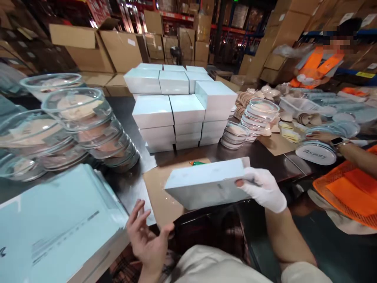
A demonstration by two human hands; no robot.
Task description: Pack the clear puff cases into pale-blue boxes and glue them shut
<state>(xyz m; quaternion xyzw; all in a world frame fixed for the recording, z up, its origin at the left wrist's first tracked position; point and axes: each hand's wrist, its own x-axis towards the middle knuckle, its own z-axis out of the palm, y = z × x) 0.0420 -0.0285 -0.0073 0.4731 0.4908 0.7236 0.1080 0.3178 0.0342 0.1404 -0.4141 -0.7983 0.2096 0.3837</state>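
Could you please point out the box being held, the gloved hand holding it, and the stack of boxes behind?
Held box (203, 182): head view, middle of its top face.
Right hand (263, 188): head view, back of the glove.
Stack of boxes (187, 107): head view, lid of the front middle box.

The dark, shiny bench (126, 110) carries a block of stacked white boxes (173, 114) at its middle. Stacks of clear round cases (88, 125) stand to the left of them, and lower case stacks (259, 114) to the right. A brown cardboard sheet (157, 196) lies at the near edge, with a pile of pale flat packets (59, 224) beside it.
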